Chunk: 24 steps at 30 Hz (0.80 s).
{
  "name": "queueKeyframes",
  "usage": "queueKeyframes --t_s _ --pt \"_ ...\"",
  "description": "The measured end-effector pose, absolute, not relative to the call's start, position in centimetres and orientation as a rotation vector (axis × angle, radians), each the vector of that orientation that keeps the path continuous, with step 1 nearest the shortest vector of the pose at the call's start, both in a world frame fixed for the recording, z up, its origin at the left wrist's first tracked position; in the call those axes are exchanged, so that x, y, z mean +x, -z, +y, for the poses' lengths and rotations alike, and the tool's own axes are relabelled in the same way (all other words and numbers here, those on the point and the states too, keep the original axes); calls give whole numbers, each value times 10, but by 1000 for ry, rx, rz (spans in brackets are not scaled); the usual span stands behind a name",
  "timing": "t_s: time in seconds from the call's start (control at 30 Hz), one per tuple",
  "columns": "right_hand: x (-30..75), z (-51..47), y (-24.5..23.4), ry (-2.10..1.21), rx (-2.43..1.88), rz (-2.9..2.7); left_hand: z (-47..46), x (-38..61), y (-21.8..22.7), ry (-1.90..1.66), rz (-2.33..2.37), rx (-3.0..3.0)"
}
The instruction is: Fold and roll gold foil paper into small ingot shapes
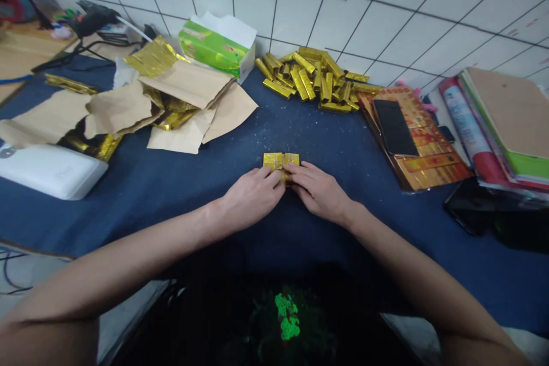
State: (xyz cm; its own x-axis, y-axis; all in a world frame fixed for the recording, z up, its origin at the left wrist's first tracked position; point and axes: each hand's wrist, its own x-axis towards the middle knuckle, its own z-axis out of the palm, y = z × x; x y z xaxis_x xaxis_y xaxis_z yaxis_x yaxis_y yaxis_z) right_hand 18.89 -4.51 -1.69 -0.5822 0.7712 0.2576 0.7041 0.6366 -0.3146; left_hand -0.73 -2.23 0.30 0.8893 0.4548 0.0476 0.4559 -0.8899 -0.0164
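A small piece of gold foil paper [273,159] with creases lies on the blue cloth in front of me. My left hand [256,195] holds its left side, fingers bent together over the near edge. From the other side, my right hand [322,191] pinches the same paper, its fingertips close to those of the left. The fingers cover the paper's lower part. Beyond the hands, against the wall, is a pile of folded gold paper pieces [303,81], many shaped like narrow open tubes.
Torn brown paper [189,84] with gold sheets and a green tissue box [213,48] lie back left. At left is a white power bank [54,170]. On the right, a black phone [394,127] rests on red-gold packets [441,154], beside stacked notebooks [508,108]. A tiled wall borders the back.
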Motion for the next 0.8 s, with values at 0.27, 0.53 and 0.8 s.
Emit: queueKeyframes --t_s 0.27,0.53,0.8 --pt "195 -39 16 -299 -1165 -2498 -20 -7 -3 67 -674 -3110" --pt "191 -38 18 -256 -1170 -2416 -12 -6 2 261 -815 -3161" --pt "189 -39 17 -314 -1249 -2404 -11 -1 8 348 -863 -3159"
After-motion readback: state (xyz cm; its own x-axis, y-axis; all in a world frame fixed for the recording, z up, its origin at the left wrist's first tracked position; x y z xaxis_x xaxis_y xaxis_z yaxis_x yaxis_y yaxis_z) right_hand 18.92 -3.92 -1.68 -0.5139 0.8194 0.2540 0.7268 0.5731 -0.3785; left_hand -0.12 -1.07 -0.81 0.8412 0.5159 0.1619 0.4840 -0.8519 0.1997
